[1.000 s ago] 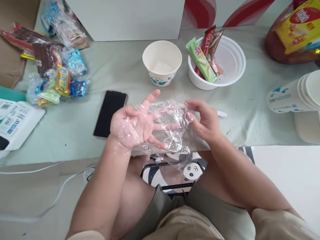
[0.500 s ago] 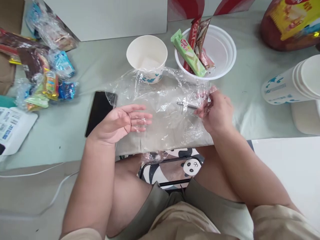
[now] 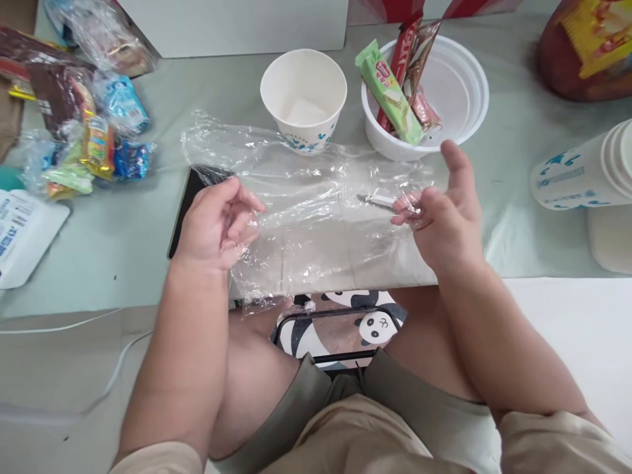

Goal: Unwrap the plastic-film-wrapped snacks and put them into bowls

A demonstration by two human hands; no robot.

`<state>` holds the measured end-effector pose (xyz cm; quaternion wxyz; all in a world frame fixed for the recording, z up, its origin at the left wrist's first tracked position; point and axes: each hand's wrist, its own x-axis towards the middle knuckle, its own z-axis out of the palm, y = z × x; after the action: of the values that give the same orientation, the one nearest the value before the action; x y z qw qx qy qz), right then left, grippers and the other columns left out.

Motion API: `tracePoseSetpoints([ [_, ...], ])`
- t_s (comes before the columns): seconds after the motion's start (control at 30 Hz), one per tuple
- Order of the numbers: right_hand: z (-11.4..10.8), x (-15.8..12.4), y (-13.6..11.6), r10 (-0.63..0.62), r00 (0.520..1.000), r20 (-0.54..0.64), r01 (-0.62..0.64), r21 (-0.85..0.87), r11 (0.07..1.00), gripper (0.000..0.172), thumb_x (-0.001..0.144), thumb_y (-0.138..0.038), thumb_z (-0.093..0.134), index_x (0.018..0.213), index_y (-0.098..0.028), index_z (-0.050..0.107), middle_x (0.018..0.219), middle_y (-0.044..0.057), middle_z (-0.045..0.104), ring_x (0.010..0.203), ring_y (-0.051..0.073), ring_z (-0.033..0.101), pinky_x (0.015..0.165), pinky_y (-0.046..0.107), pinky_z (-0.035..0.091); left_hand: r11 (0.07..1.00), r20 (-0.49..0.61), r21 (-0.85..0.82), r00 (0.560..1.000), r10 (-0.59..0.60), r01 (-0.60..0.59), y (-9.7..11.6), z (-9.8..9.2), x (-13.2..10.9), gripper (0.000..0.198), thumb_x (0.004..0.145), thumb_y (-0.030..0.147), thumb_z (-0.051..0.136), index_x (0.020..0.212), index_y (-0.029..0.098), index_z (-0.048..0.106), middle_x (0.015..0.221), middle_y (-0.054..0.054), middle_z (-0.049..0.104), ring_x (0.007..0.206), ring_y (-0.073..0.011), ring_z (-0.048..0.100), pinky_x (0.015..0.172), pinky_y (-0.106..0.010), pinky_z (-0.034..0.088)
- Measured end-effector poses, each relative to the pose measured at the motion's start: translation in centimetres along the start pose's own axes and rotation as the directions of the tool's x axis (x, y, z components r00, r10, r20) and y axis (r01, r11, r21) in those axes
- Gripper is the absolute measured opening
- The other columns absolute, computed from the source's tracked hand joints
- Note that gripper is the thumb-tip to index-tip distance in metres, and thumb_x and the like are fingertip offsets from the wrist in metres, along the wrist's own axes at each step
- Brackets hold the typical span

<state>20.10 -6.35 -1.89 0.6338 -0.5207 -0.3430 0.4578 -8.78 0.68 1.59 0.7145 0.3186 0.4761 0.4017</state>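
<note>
A crinkled sheet of clear plastic wrap (image 3: 316, 210) is stretched flat between my hands, just above the pale green table (image 3: 138, 237). My left hand (image 3: 214, 224) is curled closed on the wrap's left edge, over a black phone (image 3: 190, 191). My right hand (image 3: 444, 214) pinches the right edge between thumb and fingers, with the index finger raised. A white pen (image 3: 378, 201) lies under the wrap near my right hand. Behind the wrap stand a white paper cup (image 3: 303, 99) and a white plastic bowl (image 3: 457, 92) holding wrapped wafer bars (image 3: 392, 92).
A pile of wrapped snacks (image 3: 83, 125) lies at the far left beside a white leaflet (image 3: 24, 230). A stack of paper cups (image 3: 587, 171) lies on its side at the right. A red snack bag (image 3: 582, 52) sits at the back right. A panda-print stool (image 3: 345, 329) shows between my knees.
The wrap came off my left hand and was spread wide across the table. My left hand went from open to closed on its left edge; my right hand kept its pinch.
</note>
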Motion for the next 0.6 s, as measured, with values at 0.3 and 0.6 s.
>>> tracePoseSetpoints([
  [0.3, -0.1, -1.8, -1.3, -0.187, 0.981, 0.053, 0.192, -0.111, 0.975, 0.03, 0.082, -0.044, 0.084, 0.109, -0.034, 0.076, 0.067, -0.004, 0.068, 0.059, 0.016, 0.067, 0.062, 0.035, 0.062, 0.931, 0.131, -0.055, 0.921, 0.366, -0.362, 0.4, -1.6, -2.2, 0.007, 0.076, 0.024, 0.086, 0.072, 0.018, 0.083, 0.039, 0.007, 0.031, 0.036, -0.001, 0.02, 0.038, -0.017, 0.018],
  [0.6, -1.1, -1.0, -0.6, -0.419, 0.905, 0.078, 0.381, -0.587, 0.714, 0.013, 0.077, -0.035, 0.088, 0.077, -0.028, 0.077, 0.094, 0.005, 0.066, 0.102, 0.025, 0.067, 0.107, 0.05, 0.057, 0.824, -0.252, 0.233, 0.787, 0.564, -0.516, 0.3, -0.5, -3.9, 0.016, 0.077, 0.017, 0.082, 0.069, 0.031, 0.082, 0.155, 0.026, 0.055, 0.161, -0.0244, 0.03, 0.131, -0.035, 0.035],
])
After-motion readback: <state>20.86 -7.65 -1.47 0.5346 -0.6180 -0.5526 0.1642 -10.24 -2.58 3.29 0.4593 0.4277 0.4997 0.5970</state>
